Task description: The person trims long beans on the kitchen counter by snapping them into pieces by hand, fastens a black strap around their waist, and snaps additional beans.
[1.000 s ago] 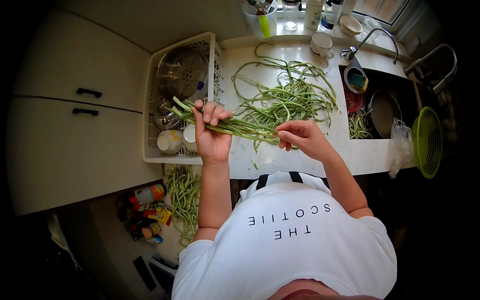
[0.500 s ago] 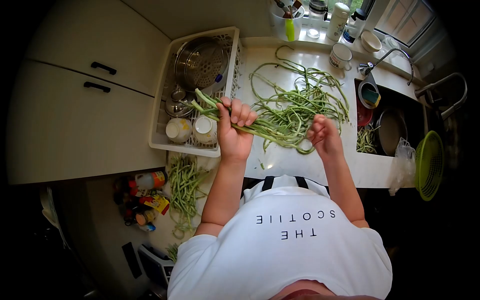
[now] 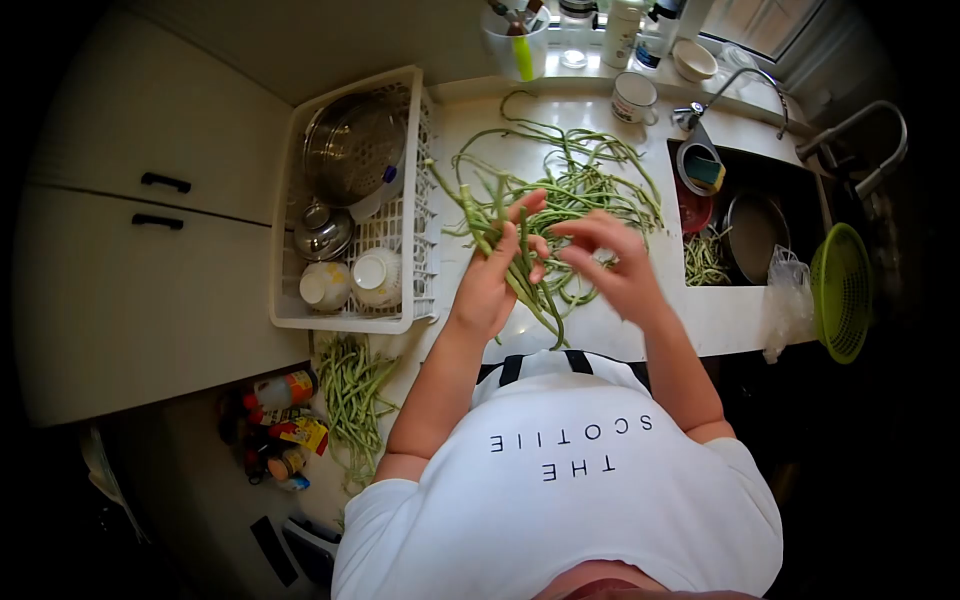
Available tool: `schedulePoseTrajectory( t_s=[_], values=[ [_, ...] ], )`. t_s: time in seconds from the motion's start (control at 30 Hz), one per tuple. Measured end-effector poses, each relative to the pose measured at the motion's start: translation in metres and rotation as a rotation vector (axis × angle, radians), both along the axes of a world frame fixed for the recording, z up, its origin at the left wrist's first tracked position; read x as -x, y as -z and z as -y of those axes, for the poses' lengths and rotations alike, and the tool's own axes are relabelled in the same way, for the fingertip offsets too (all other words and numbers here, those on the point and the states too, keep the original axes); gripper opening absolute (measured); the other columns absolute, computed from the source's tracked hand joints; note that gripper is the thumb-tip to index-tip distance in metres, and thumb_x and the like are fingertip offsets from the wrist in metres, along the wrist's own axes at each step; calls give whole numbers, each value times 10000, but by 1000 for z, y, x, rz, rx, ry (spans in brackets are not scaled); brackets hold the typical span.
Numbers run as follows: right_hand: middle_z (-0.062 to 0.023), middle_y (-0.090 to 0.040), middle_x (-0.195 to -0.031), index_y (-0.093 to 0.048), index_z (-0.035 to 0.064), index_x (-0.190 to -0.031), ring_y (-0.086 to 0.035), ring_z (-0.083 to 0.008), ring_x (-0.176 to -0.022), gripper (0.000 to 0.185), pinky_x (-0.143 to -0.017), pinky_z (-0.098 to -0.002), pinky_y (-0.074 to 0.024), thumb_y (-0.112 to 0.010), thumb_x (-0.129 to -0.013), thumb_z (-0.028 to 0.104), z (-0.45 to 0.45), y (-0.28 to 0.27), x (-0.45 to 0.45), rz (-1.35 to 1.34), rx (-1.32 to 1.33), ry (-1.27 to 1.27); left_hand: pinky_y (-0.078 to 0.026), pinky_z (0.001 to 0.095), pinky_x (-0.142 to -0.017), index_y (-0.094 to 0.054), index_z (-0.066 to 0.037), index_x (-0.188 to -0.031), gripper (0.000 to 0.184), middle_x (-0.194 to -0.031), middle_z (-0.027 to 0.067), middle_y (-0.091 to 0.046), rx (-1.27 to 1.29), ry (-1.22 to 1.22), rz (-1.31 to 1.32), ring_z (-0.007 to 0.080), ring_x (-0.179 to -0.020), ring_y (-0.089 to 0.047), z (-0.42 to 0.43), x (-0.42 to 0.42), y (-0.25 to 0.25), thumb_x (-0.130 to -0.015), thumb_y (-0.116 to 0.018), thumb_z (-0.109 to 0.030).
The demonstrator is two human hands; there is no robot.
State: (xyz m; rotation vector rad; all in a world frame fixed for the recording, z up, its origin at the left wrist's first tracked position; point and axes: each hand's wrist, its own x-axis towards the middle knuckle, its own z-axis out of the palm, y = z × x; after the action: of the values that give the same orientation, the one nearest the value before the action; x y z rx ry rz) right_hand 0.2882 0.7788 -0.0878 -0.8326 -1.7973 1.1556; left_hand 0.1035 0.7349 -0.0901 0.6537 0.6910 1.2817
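Note:
My left hand is wrapped round a small bunch of green long beans above the counter. Its index finger is lifted, and bean ends stick out above and below the palm. Just to the right, my right hand hovers with thumb and fingers apart, slightly blurred, and no bean shows in it. Behind both hands a tangled heap of long beans covers part of the white counter. Shorter bean pieces are piled on the counter at the lower left.
A white plastic basket holds a steamer pot, lid and bowls at left. The sink at right contains a pan and bean trimmings. A plastic bag and green colander hang at its edge. A mug stands behind.
The bunch in my left hand has swung from lying sideways to more upright, and the grip is looser. My right hand has opened from curled fingers and moved towards the left hand. The view has shifted.

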Motion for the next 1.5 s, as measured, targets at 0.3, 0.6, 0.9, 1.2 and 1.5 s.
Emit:
schedulePoseTrajectory(
  t_s=[0.3, 0.6, 0.9, 1.2, 1.5],
  values=[
    [-61, -582, -765, -686, 19, -970, -539, -155, -599, 101, -565, -269, -443, -647, -899, 80, -5, 15, 17, 9, -1, 19, -353, 199, -551, -543, -11, -1310, 360, -816, 14, -571, 178, 0, -342, 67, -628, -469, 8, 4, 12, -979, -590, -144],
    [-62, -583, -696, -646, 57, -783, -576, -218, -544, 38, -500, -323, -460, -684, -777, 61, -8, 25, 20, 199, -379, 285, -354, 178, -526, -625, -8, -1220, 314, -759, 9, -618, 67, -108, -601, 20, -607, -472, 8, -5, 12, -950, -640, -167],
    [-98, -630, -1010, -648, 45, -1073, -654, -213, -817, 258, -714, -313, -512, -666, -818, 78, -61, 51, -52, 385, -229, 741, -323, 196, -480, -625, -10, -1164, 251, -747, 29, -613, 126, -99, -395, 41, -527, -419, 12, 4, 4, -973, -602, -171],
    [-80, -646, -1076, -621, 13, -1142, -610, -127, -952, 272, -814, -276, -497, -488, -1028, 222, -11, 20, 11, -340, 237, 60, -424, 218, -526, -597, -14, -1110, 218, -847, 66, -627, 176, -17, -235, 92, -613, -534, -3, -19, 8, -997, -563, -198],
    [9, -559, -698, -595, 26, -907, -510, -58, -574, 163, -519, -250, -409, -640, -933, 181, -12, 12, 35, 43, -22, 68, -399, 210, -533, -613, -34, -1098, 236, -818, -19, -557, 105, -55, -435, 46, -627, -482, 0, -6, 32, -973, -611, -234]
  ],
)
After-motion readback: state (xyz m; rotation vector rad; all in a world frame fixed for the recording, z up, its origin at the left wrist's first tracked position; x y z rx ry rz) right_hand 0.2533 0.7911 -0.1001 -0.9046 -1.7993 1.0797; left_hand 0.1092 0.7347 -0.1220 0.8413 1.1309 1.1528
